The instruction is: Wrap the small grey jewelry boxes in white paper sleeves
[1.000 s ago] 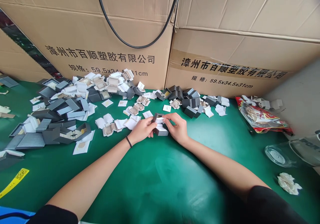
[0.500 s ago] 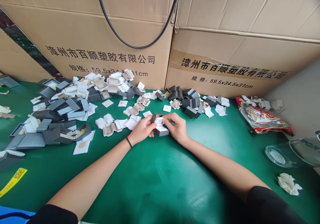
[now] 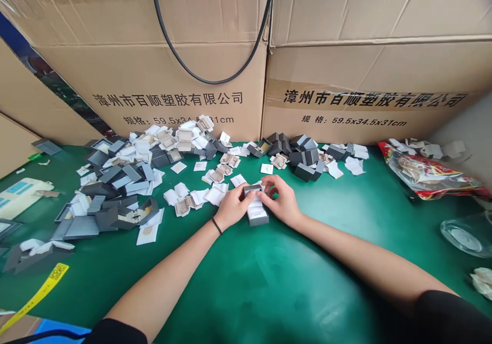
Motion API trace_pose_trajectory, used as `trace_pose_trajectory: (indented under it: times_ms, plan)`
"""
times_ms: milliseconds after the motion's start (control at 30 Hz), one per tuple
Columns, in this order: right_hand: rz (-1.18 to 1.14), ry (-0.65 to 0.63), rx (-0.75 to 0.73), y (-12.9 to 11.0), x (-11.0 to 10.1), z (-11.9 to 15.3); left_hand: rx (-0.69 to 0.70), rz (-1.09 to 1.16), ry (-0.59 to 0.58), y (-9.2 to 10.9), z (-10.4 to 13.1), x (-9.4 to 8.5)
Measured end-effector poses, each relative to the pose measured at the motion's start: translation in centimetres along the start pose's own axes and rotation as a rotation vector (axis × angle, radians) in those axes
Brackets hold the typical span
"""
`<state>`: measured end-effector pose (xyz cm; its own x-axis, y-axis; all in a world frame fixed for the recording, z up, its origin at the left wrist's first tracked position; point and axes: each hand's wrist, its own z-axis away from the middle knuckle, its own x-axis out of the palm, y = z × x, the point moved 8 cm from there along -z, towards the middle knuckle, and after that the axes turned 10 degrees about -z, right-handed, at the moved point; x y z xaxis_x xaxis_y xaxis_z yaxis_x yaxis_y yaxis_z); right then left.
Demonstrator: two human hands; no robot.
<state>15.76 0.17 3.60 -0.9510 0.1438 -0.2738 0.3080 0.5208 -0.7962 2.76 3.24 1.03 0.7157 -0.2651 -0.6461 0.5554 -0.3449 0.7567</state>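
Note:
Between my two hands stands a small dark grey hinged gift box (image 3: 259, 220), its lid raised and white lining showing inside. My left hand (image 3: 235, 204) is closed around the box's left side, with the thumb over the lid part. At the right side of the lid, my right hand (image 3: 282, 200) has its thumb pressed on the white lining and its fingers curled behind; part of the grip is hidden. Just behind the hands lie a white card (image 3: 238, 180) and several white and beige paper inserts (image 3: 183, 206).
A heap of grey boxes and white inserts (image 3: 126, 175) spreads over the left of the green table (image 3: 269, 287). More grey boxes (image 3: 305, 159) lie against cardboard cartons (image 3: 184, 72). To the right are a red food packet (image 3: 430, 172) and a clear cup (image 3: 467, 234).
The head view has shifted, so things appear further right. The box's lid is turned more towards me, and my right fingers have moved from inside it to its right edge.

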Motion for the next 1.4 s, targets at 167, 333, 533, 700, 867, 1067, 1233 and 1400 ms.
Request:
trace_pose_trajectory:
  times_ms: [167,333,533,700,867,1067,1233,1400]
  plan:
    - [0.009,-0.146,0.110,1.0,1.3,0.2,0.049,-0.094,0.090,0.7,0.4,-0.8]
    - [0.004,-0.191,0.096,0.9,1.5,0.2,0.046,-0.123,0.111,0.9,0.6,-0.9]
    - [-0.023,-0.183,0.080,1.0,1.3,0.0,0.053,-0.146,0.088,1.1,0.3,-0.8]
    - [-0.096,-0.236,0.111,1.2,1.4,-0.1,0.068,-0.291,0.167,1.4,0.6,-1.0]
    - [-0.129,-0.087,0.001,-0.4,0.0,-0.3,0.126,-0.313,0.334,2.0,1.0,-1.8]
    - [0.005,-0.016,-0.068,-1.6,0.0,0.3,0.265,-0.238,0.519,3.0,1.4,-3.2]
    - [0.185,-0.033,-0.064,-0.8,0.2,0.3,0.535,-0.317,0.504,5.2,2.2,-1.9]
    - [0.128,-0.072,0.056,-0.3,0.8,0.6,0.635,-0.373,0.463,6.3,2.7,-0.9]
